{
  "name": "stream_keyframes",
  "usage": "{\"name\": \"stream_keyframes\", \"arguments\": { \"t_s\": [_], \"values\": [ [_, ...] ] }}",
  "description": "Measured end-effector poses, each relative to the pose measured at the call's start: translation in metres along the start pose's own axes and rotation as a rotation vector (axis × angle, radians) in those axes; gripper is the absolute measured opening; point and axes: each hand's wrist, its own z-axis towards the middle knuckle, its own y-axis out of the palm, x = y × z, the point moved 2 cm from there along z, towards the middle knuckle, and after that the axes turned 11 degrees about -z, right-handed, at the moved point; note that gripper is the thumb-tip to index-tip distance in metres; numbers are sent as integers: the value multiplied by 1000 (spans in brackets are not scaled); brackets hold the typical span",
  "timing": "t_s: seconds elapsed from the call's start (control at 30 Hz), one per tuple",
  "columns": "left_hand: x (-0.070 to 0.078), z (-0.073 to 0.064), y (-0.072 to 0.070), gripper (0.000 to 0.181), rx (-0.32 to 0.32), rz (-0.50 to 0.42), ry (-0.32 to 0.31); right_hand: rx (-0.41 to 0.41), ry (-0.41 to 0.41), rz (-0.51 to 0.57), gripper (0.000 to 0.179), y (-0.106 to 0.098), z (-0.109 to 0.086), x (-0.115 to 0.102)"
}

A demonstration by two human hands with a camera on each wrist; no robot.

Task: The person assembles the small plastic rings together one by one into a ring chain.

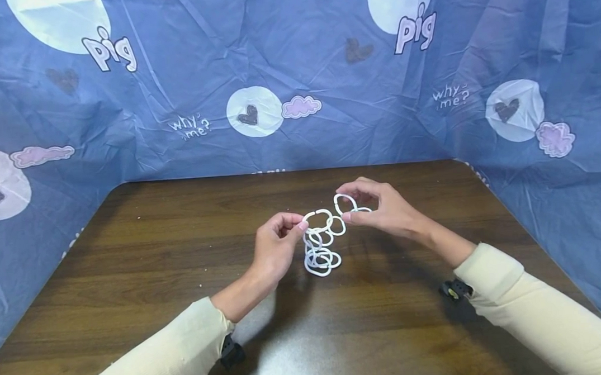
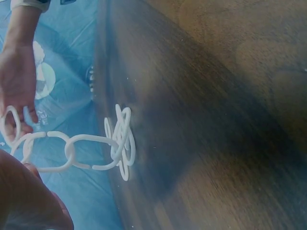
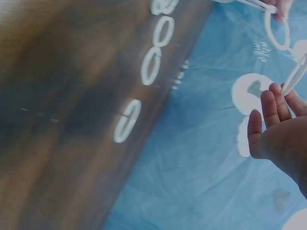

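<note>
White plastic rings are linked into a chain. My left hand [image 1: 275, 244] pinches one oval ring [image 1: 324, 211] between thumb and fingertips. From it the chain [image 2: 91, 138] hangs down to a small heap of rings [image 2: 126, 117] close over the wood. To the right, my right hand [image 1: 384, 206] pinches another ring [image 1: 335, 201] between thumb and fingers, at the chain's upper right end. A further ring [image 1: 364, 209] shows partly behind the right thumb. In the right wrist view, a separate-looking ring [image 3: 118, 129] lies on the table, with more rings [image 3: 145, 69] beyond it.
The dark wooden table [image 1: 147, 261] spreads under both hands, with a few tiny white specks on it. A blue printed cloth [image 1: 294, 53] stands along its back and sides. Both forearms wear pale sleeves [image 1: 161, 350] and black wrist straps [image 1: 232, 351].
</note>
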Motion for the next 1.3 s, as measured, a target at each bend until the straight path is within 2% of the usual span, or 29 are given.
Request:
{"name": "stream_keyframes", "arguments": {
  "t_s": [0.27, 0.5, 0.73, 0.93, 1.17, 1.3],
  "values": [
    [-2, 1, -1, 10, -21, -1, -6, 33, -136, -99, 47, 5, 6, -16],
    [-2, -1, 1, 10, -41, -9, -10, 62, -242, -318, 49, 19, 6, -24],
    [-3, -1, 1, 9, -55, 1, 8, 99, -274, -519, 51, 22, 5, -31],
    [-3, -1, 0, 8, -62, -5, 6, 102, -286, -597, 53, 23, 5, -33],
    [-2, -1, -1, 9, -70, 17, 37, 87, -303, -667, 51, 25, 4, -38],
    [0, -1, 0, 8, -68, 21, 32, 121, -289, -708, 51, 22, 2, -35]
  ]
}}
